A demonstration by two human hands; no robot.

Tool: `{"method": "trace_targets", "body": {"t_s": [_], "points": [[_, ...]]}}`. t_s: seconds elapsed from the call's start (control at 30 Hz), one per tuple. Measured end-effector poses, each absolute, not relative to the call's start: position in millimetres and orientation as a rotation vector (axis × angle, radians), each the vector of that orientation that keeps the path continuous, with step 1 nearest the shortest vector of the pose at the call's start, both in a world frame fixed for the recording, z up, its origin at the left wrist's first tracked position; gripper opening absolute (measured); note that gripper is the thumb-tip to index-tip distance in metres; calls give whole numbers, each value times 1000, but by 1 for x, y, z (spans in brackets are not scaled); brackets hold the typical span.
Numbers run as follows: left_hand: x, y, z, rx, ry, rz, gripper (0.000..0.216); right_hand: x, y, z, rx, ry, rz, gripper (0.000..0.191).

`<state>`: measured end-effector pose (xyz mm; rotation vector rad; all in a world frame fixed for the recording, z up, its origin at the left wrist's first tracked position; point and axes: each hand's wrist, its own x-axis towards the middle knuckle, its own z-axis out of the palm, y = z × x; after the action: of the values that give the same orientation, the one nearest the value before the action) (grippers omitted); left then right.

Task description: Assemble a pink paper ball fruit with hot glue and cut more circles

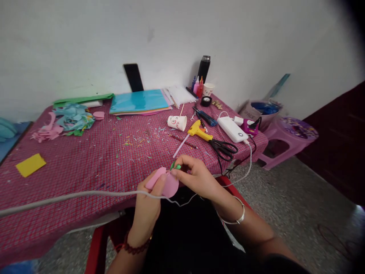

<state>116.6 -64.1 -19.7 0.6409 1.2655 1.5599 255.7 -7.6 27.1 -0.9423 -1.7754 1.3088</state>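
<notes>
Pinches the curled pink paper [172,186] in the left hand [148,207], thumb closed against fingers; nips the green scrap [172,165] at its upper edge in the nearly closed right hand [196,177]. Holds both over the black clothing [182,228], beside the checked tablecloth [108,160]. Seems light, pliable, easily creased; best gripped softly near the join.

"How is the pink piece [170,187] looking?"
"Matt and smooth, like paper, and my bangle [243,216] is gleaming like metal."
"And the cloth [94,163]?"
"It's looking woven and matt, while the blue sheet [139,101] is shining like glossy plastic."
</notes>
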Motion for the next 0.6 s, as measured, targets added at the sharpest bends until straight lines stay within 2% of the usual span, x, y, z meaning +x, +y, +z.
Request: {"method": "trace_targets", "body": {"t_s": [0.33,0.5,0.6], "points": [[116,-61,-16,591,1343,1609,36,257,0,19,-838,-1582,1441,16],[94,-50,-2,458,1316,1597,32,263,26,14,-978,-1844,1255,9],[70,-28,13,412,1257,1657,40,258,41,10,-1065,-2039,1099,10]]}}
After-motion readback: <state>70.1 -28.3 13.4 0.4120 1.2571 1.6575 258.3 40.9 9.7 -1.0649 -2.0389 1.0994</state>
